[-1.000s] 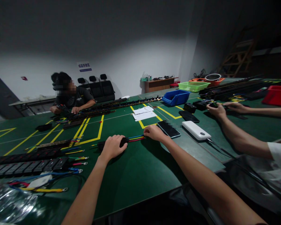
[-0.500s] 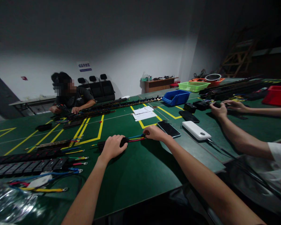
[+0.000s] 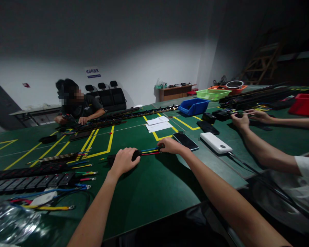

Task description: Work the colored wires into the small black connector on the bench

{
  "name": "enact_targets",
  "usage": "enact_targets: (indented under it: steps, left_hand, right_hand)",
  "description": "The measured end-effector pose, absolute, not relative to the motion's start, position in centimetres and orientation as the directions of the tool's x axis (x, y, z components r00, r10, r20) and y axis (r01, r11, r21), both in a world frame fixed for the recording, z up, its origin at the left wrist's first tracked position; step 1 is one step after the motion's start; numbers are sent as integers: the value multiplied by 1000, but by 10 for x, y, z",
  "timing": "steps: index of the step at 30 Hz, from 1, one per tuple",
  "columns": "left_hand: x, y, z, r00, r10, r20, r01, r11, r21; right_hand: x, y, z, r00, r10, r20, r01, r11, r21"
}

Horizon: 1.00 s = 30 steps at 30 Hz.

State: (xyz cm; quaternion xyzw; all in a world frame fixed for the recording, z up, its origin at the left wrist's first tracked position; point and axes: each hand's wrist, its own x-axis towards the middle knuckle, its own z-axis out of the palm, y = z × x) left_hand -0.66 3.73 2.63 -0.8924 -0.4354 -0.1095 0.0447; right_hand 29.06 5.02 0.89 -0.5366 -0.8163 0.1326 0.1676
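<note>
My left hand (image 3: 124,161) is wrapped over a black block (image 3: 136,155) on the green table, and most of the block is hidden under the palm. Blue, yellow and red wires (image 3: 149,151) run from the block's right end. At their far ends the fingers of my right hand (image 3: 172,145) are pinched together, covering the wire tips. The wires stretch nearly straight between both hands. Just beyond my right hand lies a dark-screened phone (image 3: 185,141).
Black strips (image 3: 31,183) with lugged wires and clear plastic (image 3: 12,223) lie at left. To the right are a white power bank (image 3: 215,143), a blue bin (image 3: 193,107) and a co-worker's hands (image 3: 242,120). Papers (image 3: 158,124) lie ahead; another person (image 3: 79,106) works across the table.
Almost nothing differs. My right hand's fingertips have shifted very slightly at the wire ends, while my left hand stays in place on the black block.
</note>
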Motion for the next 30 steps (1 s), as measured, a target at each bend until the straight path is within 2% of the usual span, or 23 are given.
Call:
enact_targets:
  steps: [8,16,22,30]
  left_hand:
    - [-6,38,25,601,761,245,787,-617,-11]
    - [-5,38,25,597,764,243,790,-613,-15]
    - [-5,37,25,592,769,239,794,-607,-13]
    - [-2,36,24,564,792,236,817,-576,-19]
  right_hand:
    - [286,48,8,-240,962,128,899,270,-344]
    - [284,47,9,-201,965,167,911,247,-330]
    - [285,51,5,-318,932,175,862,361,-357]
    - [287,57,-3,-400,896,192,840,442,-315]
